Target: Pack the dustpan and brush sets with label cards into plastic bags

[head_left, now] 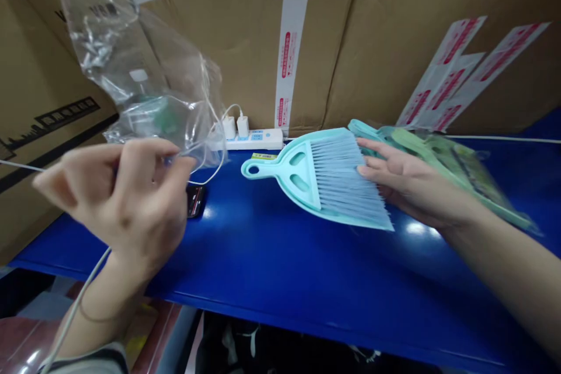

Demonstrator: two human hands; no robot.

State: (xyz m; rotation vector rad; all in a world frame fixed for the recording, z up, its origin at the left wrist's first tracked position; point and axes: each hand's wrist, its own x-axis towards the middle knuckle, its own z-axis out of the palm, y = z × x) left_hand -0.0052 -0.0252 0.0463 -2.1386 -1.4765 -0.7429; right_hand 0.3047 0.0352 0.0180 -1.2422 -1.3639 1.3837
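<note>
Pinched in the fingers of my left hand [135,198] is a clear plastic bag [109,52], which hangs up and away to the upper left. My right hand [403,181] grips a turquoise dustpan-and-brush set [302,178] by its wide end, holding it above the blue table. The brush [346,172] lies nested on the dustpan, its pale blue bristles facing my right fingers. The set's small handle with a hole points left, toward my left hand. Part of my right hand's fingers is hidden behind the set.
Green and turquoise dustpan sets in clear wrapping [460,163] lie at the right on the blue table [272,269]. A white power strip [263,139] with plugged-in chargers stands at the back. A phone [195,201] lies near my left hand. Large cardboard boxes [245,41] wall off the back.
</note>
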